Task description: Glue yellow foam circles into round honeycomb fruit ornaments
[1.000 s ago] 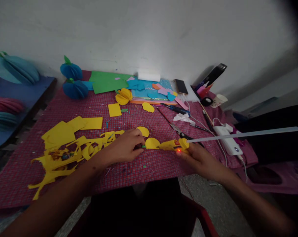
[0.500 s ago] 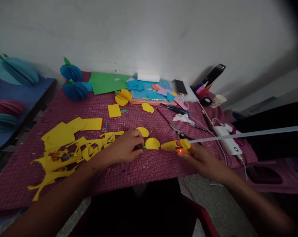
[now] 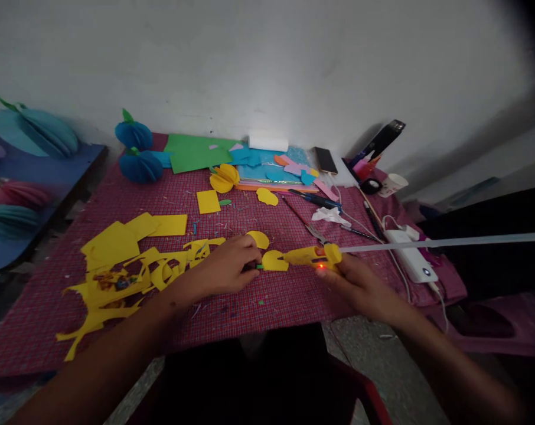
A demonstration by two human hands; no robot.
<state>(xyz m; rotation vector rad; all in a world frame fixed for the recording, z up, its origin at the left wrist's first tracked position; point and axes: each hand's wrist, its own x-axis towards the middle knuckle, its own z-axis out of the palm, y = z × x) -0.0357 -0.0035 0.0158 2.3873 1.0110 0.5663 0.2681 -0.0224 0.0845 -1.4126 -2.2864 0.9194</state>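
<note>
My right hand point(image 3: 360, 284) is closed round the handle of a yellow hot glue gun point(image 3: 309, 255), which has a red light lit. A long translucent glue stick point(image 3: 431, 243) juts from its back to the right. The nozzle lies over a rounded yellow paper piece point(image 3: 274, 261). At that piece's left end, my left hand point(image 3: 234, 262) pinches a small green strip point(image 3: 259, 267); the fingertips partly hide it. Another yellow rounded piece point(image 3: 258, 239) lies just behind the fingers.
Yellow cut scraps point(image 3: 161, 265) and square sheets point(image 3: 112, 245) spread to the left. Behind stand a yellow paper pumpkin point(image 3: 224, 178) and blue ones point(image 3: 141, 166). Pliers point(image 3: 316, 233), a crumpled tissue point(image 3: 329, 215), a white power bank point(image 3: 410, 257) with cables and a paper cup point(image 3: 393, 185) are at right.
The glue gun has moved left, its nozzle now over the yellow piece rather than at its right edge. My left hand keeps its pinch. The whole view has shifted slightly.
</note>
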